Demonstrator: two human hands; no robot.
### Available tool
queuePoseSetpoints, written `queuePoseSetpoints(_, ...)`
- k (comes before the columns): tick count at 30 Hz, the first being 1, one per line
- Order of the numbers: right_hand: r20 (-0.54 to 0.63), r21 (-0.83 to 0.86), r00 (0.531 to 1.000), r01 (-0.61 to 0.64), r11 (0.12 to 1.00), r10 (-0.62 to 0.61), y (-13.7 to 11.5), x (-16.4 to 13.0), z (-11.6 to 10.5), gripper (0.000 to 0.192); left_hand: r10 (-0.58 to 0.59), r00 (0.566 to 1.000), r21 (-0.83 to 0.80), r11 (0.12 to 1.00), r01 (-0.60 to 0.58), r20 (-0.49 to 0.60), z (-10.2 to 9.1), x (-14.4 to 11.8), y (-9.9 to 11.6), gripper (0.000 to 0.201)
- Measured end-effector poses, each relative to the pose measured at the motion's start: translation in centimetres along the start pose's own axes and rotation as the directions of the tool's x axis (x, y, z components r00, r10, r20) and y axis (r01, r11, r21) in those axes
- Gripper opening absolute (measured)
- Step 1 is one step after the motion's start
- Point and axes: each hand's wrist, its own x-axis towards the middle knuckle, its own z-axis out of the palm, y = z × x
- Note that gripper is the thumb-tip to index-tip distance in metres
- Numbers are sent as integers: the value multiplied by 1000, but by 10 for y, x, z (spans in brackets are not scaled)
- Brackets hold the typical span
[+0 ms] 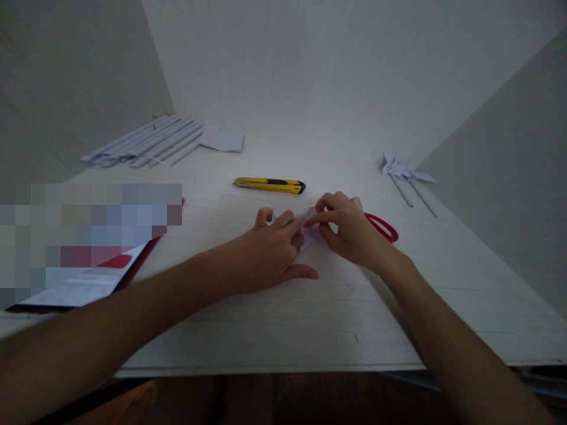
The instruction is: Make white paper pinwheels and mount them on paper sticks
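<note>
White paper [310, 236] lying under both hands

The left hand [280, 242] is resting curled fingers on it, thumb spreading away; whether it is gripping, I cannot tell. The right hand [340, 221] is holding its edge in narrowed fingers. It is lying mid-table, just nearer than the yellow snap-off cutter [270, 185], probably being light and easily creased; opposite edges are offering the safest hold.

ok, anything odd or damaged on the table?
A small dark speck interrupts the plain, pale wood-grain tabletop near its front edge, too small to identify. Blocky pixelation masks most of the red-edged device. White paper between left hand and right hand is too hidden to judge.
</note>
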Motion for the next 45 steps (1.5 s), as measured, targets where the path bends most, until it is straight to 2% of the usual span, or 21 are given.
queuePoseSetpoints(2, -107, 55, 993, -44, 998, 50, 0, 3, 0, 31, 4, 1000, 2, 1000, -4, 2, -1, 0, 0, 58)
queuePoseSetpoints(4, -157, 142, 985, -53, 988, 76, 2, 6, 2, 36, 5, 1000, 9, 1000, -5, 8, -2, 0, 0, 59)
queuePoseSetpoints(7, -137, 290, 979, -102, 952, 147, 9, 7, 3, 38, 0, 999, 16, 1000, 0, 33, -5, 0, 1, 60)
queuePoseSetpoints(10, -122, 363, 933, -275, 890, 338, 20, 3, 1, 34, -6, 999, 30, 1000, 4, 44, -5, 1, 1, 61)
queuePoseSetpoints(13, -15, 499, 902, -368, 785, 432, 26, -1, -5, 31, -4, 1000, 44, 999, 2, 30, -3, 0, 2, 62)
queuePoseSetpoints(15, 76, 587, 925, -343, 734, 372, 24, -1, -9, 24, 1, 1000, 44, 999, -2, 22, -2, 0, 1, 62)
queuePoseSetpoints(17, 129, 612, 955, -289, 737, 268, 18, -1, -10, 19, 2, 1000, 45, 999, -3, 17, -2, 0, 1, 62)
queuePoseSetpoints(21, 99, 533, 982, -187, 825, 158, 11, 0, -4, 17, 2, 1000, 29, 1000, -3, 26, -3, 0, 1, 61)
queuePoseSetpoints(24, 85, 512, 990, -137, 848, 109, 12, -1, 5, 16, 1, 999, 12, 1000, -1, 33, -5, 1, 1, 58)
queuePoseSetpoints(28, 89, 488, 992, -124, 864, 93, 12, -1, 11, 16, -4, 999, 2, 1000, 4, 43, -6, 2, 2, 57)
queuePoseSetpoints(33, 98, 430, 993, -97, 898, 60, 9, -2, 8, 15, -5, 1000, 9, 1000, 5, 29, -4, 1, 0, 57)
queuePoseSetpoints(38, 109, 444, 994, -67, 894, 20, 13, -3, 10, 24, -3, 1000, 18, 1000, 3, 3, 0, 0, -1, 57)
queuePoseSetpoints(45, 83, 440, 997, -42, 897, 6, 14, -3, 12, 19, -13, 999, 2, 1000, 13, 36, -2, 1, 0, 56)
